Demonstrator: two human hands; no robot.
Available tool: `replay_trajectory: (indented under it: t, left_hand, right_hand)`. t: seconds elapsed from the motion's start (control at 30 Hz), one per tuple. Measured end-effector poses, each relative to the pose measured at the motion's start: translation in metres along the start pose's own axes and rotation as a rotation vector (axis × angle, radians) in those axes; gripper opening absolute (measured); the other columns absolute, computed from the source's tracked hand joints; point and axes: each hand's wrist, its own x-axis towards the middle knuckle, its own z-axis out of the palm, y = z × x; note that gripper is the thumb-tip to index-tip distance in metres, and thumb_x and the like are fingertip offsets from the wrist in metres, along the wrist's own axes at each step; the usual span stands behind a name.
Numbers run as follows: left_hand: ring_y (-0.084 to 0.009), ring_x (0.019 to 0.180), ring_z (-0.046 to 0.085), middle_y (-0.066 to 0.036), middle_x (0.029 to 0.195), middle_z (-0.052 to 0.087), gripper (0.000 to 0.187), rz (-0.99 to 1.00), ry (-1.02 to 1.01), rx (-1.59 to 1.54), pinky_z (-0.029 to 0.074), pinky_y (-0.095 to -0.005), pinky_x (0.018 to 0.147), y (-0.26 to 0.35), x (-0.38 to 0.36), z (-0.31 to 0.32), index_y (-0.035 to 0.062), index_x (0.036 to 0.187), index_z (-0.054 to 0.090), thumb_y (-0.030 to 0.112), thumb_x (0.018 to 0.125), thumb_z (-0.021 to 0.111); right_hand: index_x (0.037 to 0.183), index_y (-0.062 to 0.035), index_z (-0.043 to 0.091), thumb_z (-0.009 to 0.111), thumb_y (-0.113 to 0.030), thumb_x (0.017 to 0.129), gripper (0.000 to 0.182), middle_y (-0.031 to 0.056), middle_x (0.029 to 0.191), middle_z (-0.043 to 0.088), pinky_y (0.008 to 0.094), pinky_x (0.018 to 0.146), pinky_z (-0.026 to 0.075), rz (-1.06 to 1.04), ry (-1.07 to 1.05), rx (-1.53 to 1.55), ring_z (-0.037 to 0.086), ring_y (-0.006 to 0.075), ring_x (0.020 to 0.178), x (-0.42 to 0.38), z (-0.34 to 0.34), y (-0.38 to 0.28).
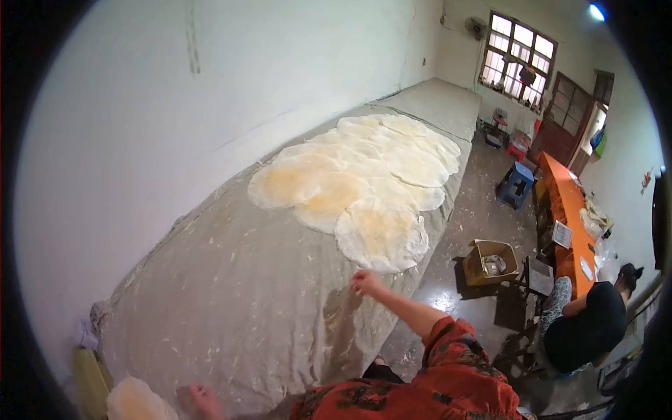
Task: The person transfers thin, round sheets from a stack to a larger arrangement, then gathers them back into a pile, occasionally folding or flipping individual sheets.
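Far left, about 7 o'clock: a lone dough round [136, 402] lies at the bottom edge of the cloth-covered surface [231, 294]. Just to its right, the left hand [203, 399] rests flat on the cloth, fingers loose, holding nothing; the dough round sits just beside it, not touching as far as I can tell. Centre, about 6 o'clock: the right hand [365, 281] hovers over the cloth, fingers bunched together, whether pinching anything I cannot tell; red patterned sleeve [455, 364] behind it. Just past its fingertips at 12 o'clock lies the nearest flatbread [381, 236], thin, pale, yellowish centre, close but apart from the hand. Beyond, toward 12 to 1 o'clock, the overlapping flatbreads [364, 161] run along the surface. Right, about 3 o'clock: cardboard box [490, 260] on the floor, blue stool [516, 183], orange bench [570, 210]. At 4 o'clock, a seated person in black [584, 322].
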Motion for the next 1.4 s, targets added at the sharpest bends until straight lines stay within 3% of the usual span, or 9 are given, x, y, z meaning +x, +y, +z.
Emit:
replay_trajectory:
  t: [0.07,0.2,0.4,0.47,0.6,0.8,0.87,1.0,1.4]
  left_hand:
    - [-0.0313,0.096,0.051,-0.017,0.100,0.052,0.032,0.208,-0.138,-0.214,0.041,-0.0389,0.083,0.033,0.003,0.095,-0.0002,0.103,0.049,0.008,0.074,0.060]
    - [-0.0362,0.109,0.042,-0.020,0.114,0.046,0.040,0.502,-0.277,-0.076,0.033,-0.0410,0.094,0.149,-0.007,0.164,-0.0002,0.106,0.047,0.017,0.074,0.064]
    - [-0.0352,0.116,0.038,-0.019,0.120,0.044,0.045,0.545,-0.067,0.329,0.025,-0.0478,0.099,0.225,-0.032,0.210,0.0013,0.106,0.048,0.024,0.071,0.065]
    - [-0.0358,0.116,0.038,-0.020,0.119,0.044,0.047,0.504,-0.054,0.241,0.023,-0.0506,0.099,0.220,-0.030,0.215,0.0014,0.105,0.049,0.026,0.069,0.065]
    - [-0.0369,0.115,0.037,-0.020,0.118,0.044,0.049,0.519,-0.052,0.218,0.023,-0.0510,0.099,0.222,-0.027,0.214,0.0015,0.105,0.049,0.027,0.067,0.066]
    - [-0.0372,0.113,0.040,-0.020,0.115,0.046,0.050,0.574,-0.024,0.238,0.026,-0.0530,0.096,0.204,-0.020,0.224,0.0013,0.103,0.049,0.036,0.069,0.061]
    - [-0.0381,0.113,0.040,-0.020,0.114,0.047,0.051,0.575,-0.016,0.224,0.026,-0.0535,0.096,0.211,-0.021,0.222,0.0014,0.101,0.051,0.040,0.070,0.060]
    - [-0.0385,0.114,0.039,-0.020,0.114,0.047,0.051,0.551,0.011,0.211,0.026,-0.0540,0.097,0.207,-0.018,0.226,0.0016,0.100,0.051,0.041,0.069,0.060]
    - [-0.0377,0.118,0.036,-0.019,0.121,0.043,0.054,0.468,-0.125,0.271,0.022,-0.0553,0.099,0.193,-0.013,0.227,0.0077,0.109,0.048,0.041,0.069,0.062]
  right_hand:
    - [0.085,-0.0032,0.063,0.059,-0.013,0.072,0.017,0.0145,0.068,0.063,0.0356,0.063,0.049,-0.302,0.536,-0.457,0.062,0.0287,0.066,0.038,-0.076,0.002]
    - [0.097,-0.0019,0.061,0.063,-0.018,0.067,0.034,0.0215,0.098,0.059,0.0412,0.081,0.045,-0.063,0.900,-0.630,0.056,0.0366,0.094,0.072,-0.203,-0.004]
    - [0.098,-0.0015,0.059,0.066,-0.018,0.066,0.037,0.0199,0.102,0.058,0.0413,0.084,0.044,0.182,0.750,-0.610,0.055,0.0363,0.097,0.108,-0.275,-0.009]
    - [0.102,-0.0024,0.057,0.067,-0.020,0.066,0.041,0.0182,0.108,0.056,0.0391,0.087,0.043,-0.212,0.759,-0.764,0.053,0.0337,0.103,0.112,-0.276,-0.029]
    - [0.104,-0.0052,0.056,0.059,-0.017,0.070,0.036,0.0179,0.108,0.056,0.0406,0.087,0.043,-0.258,0.521,-0.734,0.051,0.0339,0.104,0.183,-0.283,-0.025]
    - [0.110,-0.0113,0.054,0.067,-0.028,0.066,0.048,0.0107,0.111,0.058,0.0425,0.088,0.043,0.008,0.401,-1.051,0.053,0.0281,0.105,0.220,-0.259,-0.080]
    - [0.113,-0.0131,0.052,0.073,-0.032,0.061,0.060,0.0125,0.109,0.059,0.0372,0.085,0.046,0.259,0.196,-1.016,0.055,0.0286,0.101,0.226,-0.265,-0.099]
    - [0.094,-0.0055,0.065,0.074,-0.031,0.058,0.045,0.0136,0.089,0.064,0.0345,0.073,0.047,0.063,-0.160,-0.831,0.060,0.0230,0.085,0.256,-0.281,-0.093]
    - [0.092,-0.0031,0.061,0.065,-0.015,0.077,0.020,0.0022,0.076,0.061,0.0259,0.060,0.047,-0.362,-0.600,-0.413,0.058,0.0073,0.067,0.217,-0.106,-0.393]
